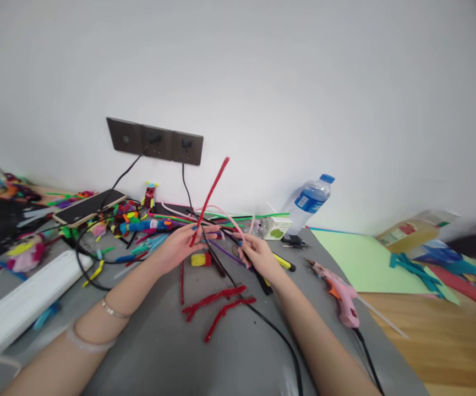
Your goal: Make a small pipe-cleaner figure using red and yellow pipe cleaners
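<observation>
My left hand (180, 245) pinches a long red pipe cleaner (211, 195) that slants up and to the right toward the wall. My right hand (256, 254) is closed on a pale pink pipe cleaner (227, 215) that arches between the two hands. Both hands hover over a heap of thin coloured pipe cleaners on the grey table (159, 352). Below the hands lie three loose red pipe cleaner pieces (217, 300) on the table.
A pink glue gun (343, 294) lies to the right with its black cord. A water bottle (311, 202) leans at the wall by a small carton (277, 226). Sockets (155, 141), a phone (89, 207), craft scraps and a white power strip (27, 300) are left; green paper (361, 258) right.
</observation>
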### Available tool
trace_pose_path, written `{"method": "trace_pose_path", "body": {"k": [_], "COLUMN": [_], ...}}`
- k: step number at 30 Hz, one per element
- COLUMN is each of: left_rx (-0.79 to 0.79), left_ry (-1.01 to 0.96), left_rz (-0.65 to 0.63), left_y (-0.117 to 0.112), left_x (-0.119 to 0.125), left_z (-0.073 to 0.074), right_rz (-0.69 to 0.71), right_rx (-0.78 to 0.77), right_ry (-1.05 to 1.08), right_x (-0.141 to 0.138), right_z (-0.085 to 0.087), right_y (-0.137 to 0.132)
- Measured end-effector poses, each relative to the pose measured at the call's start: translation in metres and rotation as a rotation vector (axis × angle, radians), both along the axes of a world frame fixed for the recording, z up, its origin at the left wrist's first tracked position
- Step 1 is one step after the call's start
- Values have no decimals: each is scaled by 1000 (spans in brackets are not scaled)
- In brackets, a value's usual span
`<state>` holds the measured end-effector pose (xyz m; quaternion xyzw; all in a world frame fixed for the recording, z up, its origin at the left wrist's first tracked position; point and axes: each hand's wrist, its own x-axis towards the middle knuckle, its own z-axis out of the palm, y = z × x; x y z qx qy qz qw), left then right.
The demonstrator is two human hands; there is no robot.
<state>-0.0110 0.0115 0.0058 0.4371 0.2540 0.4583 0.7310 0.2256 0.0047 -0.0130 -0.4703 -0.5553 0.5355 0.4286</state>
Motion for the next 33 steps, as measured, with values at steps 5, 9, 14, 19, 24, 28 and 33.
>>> {"method": "trace_pose_path", "body": {"k": [5, 9, 14, 19, 24, 28, 33], "left_rx": [14, 26, 43, 54, 76, 114, 169], "left_ry": [26, 19, 25, 31, 5, -61, -67], "left_rz": [-19, -36, -24, -9, 18, 88, 132], "left_y": [0, -1, -2, -4, -3, -1, 0], "left_x": [-1, -1, -1, 1, 2, 0, -2], "left_z": [-1, -2, 0, 2, 2, 0, -1], "right_rz": [-117, -147, -92, 100, 14, -165, -218], "right_rx": [34, 46, -113, -125, -62, -91, -77], "right_ry": [422, 632, 516, 66, 13, 177, 97], "right_x": [7, 9, 4, -3, -2, 12, 20], "right_z": [19, 27, 15, -2, -2, -1, -6], "right_y": [3, 5, 6, -2, -1, 10, 18]}}
